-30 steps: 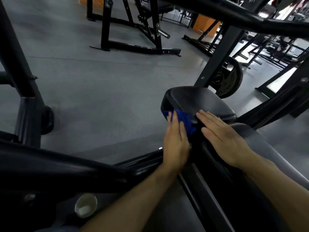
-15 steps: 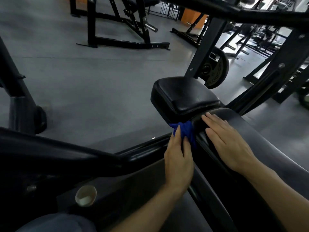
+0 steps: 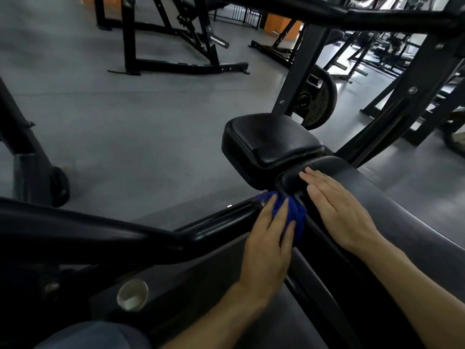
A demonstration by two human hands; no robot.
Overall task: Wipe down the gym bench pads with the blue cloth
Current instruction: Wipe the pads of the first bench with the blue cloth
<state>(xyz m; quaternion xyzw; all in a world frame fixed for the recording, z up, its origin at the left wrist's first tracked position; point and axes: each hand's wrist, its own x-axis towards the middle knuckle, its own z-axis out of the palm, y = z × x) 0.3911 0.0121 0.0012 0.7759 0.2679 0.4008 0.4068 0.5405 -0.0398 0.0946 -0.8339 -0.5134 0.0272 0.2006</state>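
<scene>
Left hand (image 3: 268, 244) pressed the blue cloth (image 3: 294, 215) with straight fingers against the near left edge of the long back pad (image 3: 392, 210), just below the gap to the seat pad (image 3: 271, 142). Right hand (image 3: 344, 212) lay flat, fingers straight, on the back pad's end, gripping nothing. A paper cup (image 3: 132, 294) stood on the floor (image 3: 138, 127) beside the frame.

The person's left hand (image 3: 268, 244) lay flat on the bunched blue cloth (image 3: 294, 217), pressing it against the side edge of the long black padded backrest (image 3: 392, 222). The right hand (image 3: 341, 206) rested flat on that backrest's top, just right of the cloth. Beyond both sat the square black padded seat (image 3: 271, 142), with a round iron weight plate (image 3: 319, 102) behind it. A small white paper cup (image 3: 132, 294) stood left of the left forearm.
</scene>
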